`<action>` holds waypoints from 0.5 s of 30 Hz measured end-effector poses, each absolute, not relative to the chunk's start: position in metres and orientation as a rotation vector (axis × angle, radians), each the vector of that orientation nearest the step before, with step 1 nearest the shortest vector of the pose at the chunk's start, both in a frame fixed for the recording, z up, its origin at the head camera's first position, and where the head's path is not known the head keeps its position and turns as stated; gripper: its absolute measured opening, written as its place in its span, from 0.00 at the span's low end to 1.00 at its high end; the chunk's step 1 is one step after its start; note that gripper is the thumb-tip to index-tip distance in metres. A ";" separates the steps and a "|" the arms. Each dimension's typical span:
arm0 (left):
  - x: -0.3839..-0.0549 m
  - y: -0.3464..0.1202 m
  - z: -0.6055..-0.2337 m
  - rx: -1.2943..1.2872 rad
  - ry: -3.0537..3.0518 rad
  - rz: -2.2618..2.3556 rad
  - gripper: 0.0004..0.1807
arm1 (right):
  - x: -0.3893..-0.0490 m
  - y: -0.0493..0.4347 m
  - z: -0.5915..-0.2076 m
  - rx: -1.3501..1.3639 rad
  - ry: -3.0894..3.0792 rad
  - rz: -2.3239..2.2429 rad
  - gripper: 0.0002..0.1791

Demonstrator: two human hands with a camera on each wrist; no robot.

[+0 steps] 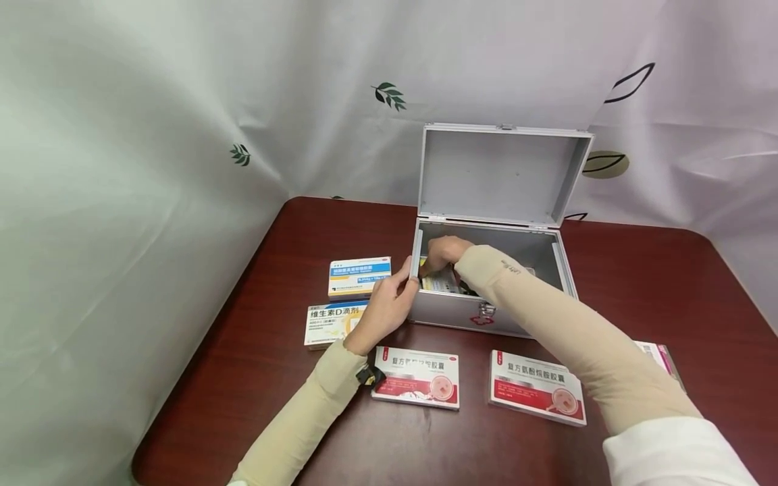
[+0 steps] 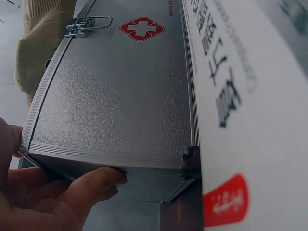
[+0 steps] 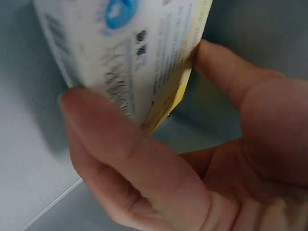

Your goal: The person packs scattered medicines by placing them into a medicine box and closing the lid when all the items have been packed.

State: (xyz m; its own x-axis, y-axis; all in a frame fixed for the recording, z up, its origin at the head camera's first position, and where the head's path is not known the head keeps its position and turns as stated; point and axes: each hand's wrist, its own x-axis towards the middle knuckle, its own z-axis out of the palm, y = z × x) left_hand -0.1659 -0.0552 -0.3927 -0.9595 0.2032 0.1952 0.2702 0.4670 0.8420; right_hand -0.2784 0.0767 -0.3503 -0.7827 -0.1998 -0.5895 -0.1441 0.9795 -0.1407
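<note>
A silver metal first-aid case [image 1: 444, 309] stands on the table with its lid [image 1: 498, 175] raised. My left hand [image 1: 386, 305] grips its left wall near the front corner; the left wrist view shows the fingers [image 2: 96, 185] against the side and the thumb up at the rim. My right hand [image 1: 448, 250] reaches down inside the left part of the case. There it holds a white and yellow medicine box [image 3: 139, 57] by its edges, between thumb and fingers. The same box [image 1: 440, 282] shows partly below that hand in the head view; the right forearm hides much of the interior.
Left of the case lie a blue-and-white medicine box [image 1: 360, 277] and a vitamin D drops box [image 1: 328, 324]. Two red-and-white capsule boxes [image 1: 416, 378] [image 1: 537, 388] lie in front. Another box [image 1: 659, 354] shows behind the right forearm. A pale curtain [image 1: 340, 101] hangs behind the table.
</note>
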 end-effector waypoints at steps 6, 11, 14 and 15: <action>-0.166 -0.054 -0.393 -0.420 -2.625 -1.496 0.28 | -0.277 0.078 -0.348 -0.231 2.431 -0.171 0.25; -0.166 -0.054 -0.393 -0.423 -2.624 -1.490 0.27 | -0.276 0.077 -0.350 -0.218 2.397 -0.225 0.20; -0.166 -0.054 -0.392 -0.422 -2.620 -1.490 0.27 | -0.276 0.075 -0.350 -0.264 2.426 -0.171 0.15; -0.166 -0.054 -0.392 -0.419 -2.620 -1.488 0.27 | -0.275 0.075 -0.350 -0.290 2.444 -0.134 0.14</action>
